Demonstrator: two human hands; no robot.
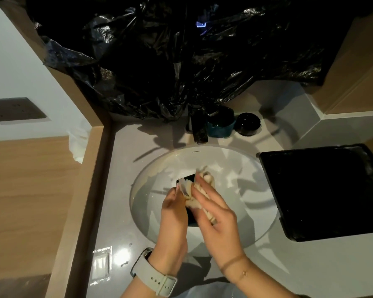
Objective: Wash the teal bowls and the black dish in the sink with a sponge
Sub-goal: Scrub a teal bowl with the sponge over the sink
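Observation:
Over the white oval sink (246,211), my left hand (173,214) grips a small black dish (186,178), held on edge and mostly hidden by both hands. My right hand (215,214) presses a pale, stringy sponge (197,190) against the dish with its fingers fairly straight. A teal bowl (221,127) stands on the counter behind the sink, to the right of the dark tap (199,130).
A small black round container (247,123) sits next to the teal bowl. A large black tray (323,194) lies on the counter right of the sink. Black plastic sheeting (181,57) hangs over the back. A clear sachet (101,265) lies front left.

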